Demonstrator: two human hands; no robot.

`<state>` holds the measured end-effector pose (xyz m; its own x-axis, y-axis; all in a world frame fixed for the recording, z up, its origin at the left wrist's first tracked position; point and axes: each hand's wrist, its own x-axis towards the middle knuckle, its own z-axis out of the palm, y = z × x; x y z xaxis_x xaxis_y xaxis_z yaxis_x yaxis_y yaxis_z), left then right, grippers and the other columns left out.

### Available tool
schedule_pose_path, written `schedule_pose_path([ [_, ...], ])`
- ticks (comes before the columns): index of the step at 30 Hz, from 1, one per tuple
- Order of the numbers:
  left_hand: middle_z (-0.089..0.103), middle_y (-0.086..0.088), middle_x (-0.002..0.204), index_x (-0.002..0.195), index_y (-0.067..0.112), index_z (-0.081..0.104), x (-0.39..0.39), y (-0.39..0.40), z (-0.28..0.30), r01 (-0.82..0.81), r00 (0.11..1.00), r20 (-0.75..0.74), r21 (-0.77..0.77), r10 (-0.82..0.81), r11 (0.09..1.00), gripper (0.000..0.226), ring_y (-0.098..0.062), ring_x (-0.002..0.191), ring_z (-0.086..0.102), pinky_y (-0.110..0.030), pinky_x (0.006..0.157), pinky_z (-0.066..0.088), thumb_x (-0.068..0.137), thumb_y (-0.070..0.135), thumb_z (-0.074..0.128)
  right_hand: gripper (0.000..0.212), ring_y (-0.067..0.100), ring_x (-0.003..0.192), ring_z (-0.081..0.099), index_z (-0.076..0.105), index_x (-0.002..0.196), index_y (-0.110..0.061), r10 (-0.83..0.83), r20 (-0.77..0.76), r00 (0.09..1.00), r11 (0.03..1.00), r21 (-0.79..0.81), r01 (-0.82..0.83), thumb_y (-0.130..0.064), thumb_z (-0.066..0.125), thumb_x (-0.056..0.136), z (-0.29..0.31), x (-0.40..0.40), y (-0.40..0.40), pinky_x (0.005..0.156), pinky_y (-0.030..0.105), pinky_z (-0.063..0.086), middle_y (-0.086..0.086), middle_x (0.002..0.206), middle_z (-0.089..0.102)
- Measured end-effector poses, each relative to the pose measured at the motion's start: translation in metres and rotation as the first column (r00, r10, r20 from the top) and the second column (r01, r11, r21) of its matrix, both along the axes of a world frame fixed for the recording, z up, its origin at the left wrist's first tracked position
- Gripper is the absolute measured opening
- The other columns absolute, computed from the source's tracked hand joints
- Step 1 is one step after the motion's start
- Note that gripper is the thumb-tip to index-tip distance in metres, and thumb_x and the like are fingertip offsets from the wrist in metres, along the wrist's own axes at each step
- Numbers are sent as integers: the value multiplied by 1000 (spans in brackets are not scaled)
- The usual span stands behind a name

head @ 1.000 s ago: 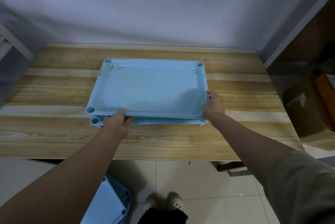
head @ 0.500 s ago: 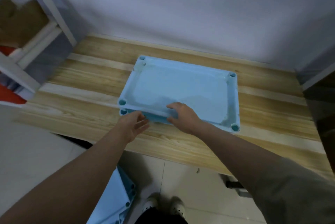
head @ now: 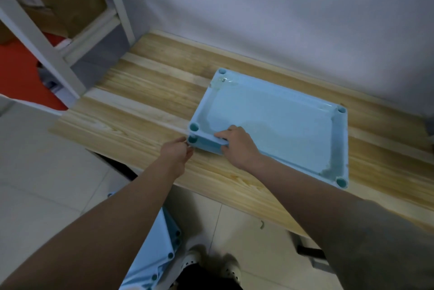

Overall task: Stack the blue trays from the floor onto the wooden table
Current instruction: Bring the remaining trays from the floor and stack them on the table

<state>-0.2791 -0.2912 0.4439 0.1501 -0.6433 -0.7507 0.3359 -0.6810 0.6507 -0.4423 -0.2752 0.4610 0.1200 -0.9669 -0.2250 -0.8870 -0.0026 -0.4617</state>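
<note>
Two blue trays sit stacked on the wooden table (head: 145, 123), the top tray (head: 277, 125) slightly offset from the lower tray (head: 206, 146). My right hand (head: 237, 146) grips the near rim of the top tray by its near-left corner, fingers over the edge. My left hand (head: 178, 152) pinches the near-left corner of the lower tray. More blue trays (head: 152, 254) lie stacked on the tiled floor below, partly hidden by my left arm.
A white shelf frame (head: 47, 50) with cardboard boxes (head: 70, 0) stands left of the table. A white wall runs behind the table. My shoes (head: 211, 264) are on the floor tiles beside the floor trays. A dark table leg (head: 310, 252) is at lower right.
My right hand moved from the tray's right side to its near-left rim. My left hand shifted to the lower tray's corner. The view swung left and the shelf came into sight.
</note>
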Motion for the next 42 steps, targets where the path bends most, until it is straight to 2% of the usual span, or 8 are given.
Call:
schedule_pose_path([
  [4,61,-17,90,121,-4,58,4,-3,2,-18,1000,-12,21,18,1000,33,-18,74,60,-26,77,53,90,-12,49,47,26,110,49,60,129,-22,-24,-1,1000,1000,0,24,-1,52,88,0,1,-1,94,38,44,7,116,55],
  [8,63,-20,102,98,-4,60,5,-5,-1,-27,1000,-5,34,27,999,12,-23,86,63,-30,84,55,93,2,51,47,25,107,50,62,128,-24,-31,-6,999,999,-8,31,0,50,89,1,2,-1,92,37,45,6,114,55],
  [13,66,-14,103,105,1,62,4,-11,-6,5,1000,8,16,-5,1000,36,-24,95,65,-33,88,56,88,33,66,45,24,105,50,62,128,-25,10,-16,1000,1000,18,-9,-3,51,90,2,5,3,90,36,45,6,111,54],
  [22,65,-14,99,92,1,62,10,-16,-3,174,976,136,-17,-170,985,34,-24,87,65,-34,85,57,81,30,76,43,24,108,47,59,129,-26,-2,-25,1000,1000,9,2,-7,51,91,3,7,5,94,38,43,6,116,54],
  [26,60,-5,85,98,4,62,9,-20,8,338,905,290,-41,-313,940,26,-18,75,56,-35,80,50,88,28,67,37,23,116,48,56,131,-23,0,-43,999,999,47,2,-23,53,94,8,2,4,99,38,40,5,124,53],
  [32,60,-10,118,127,6,60,-2,-47,21,444,845,367,-77,-388,893,36,-24,94,54,-32,78,42,97,25,55,36,25,117,50,58,129,-20,-78,-43,996,996,-35,77,-30,53,95,16,-21,-14,99,37,39,7,123,57],
  [36,64,-7,121,123,11,64,-16,-77,24,465,827,393,-76,-402,882,35,-29,102,62,-35,82,50,96,31,55,35,27,118,49,59,128,-22,-99,-59,993,993,-71,95,-31,54,94,18,-44,-48,99,37,38,7,124,57],
  [42,65,-4,111,118,14,66,-32,-111,32,599,720,484,-75,-496,797,41,-15,81,60,-26,60,44,95,44,52,38,26,128,40,56,131,-22,-93,-74,993,986,-145,82,-30,53,94,27,-68,-110,101,36,30,6,133,51],
])
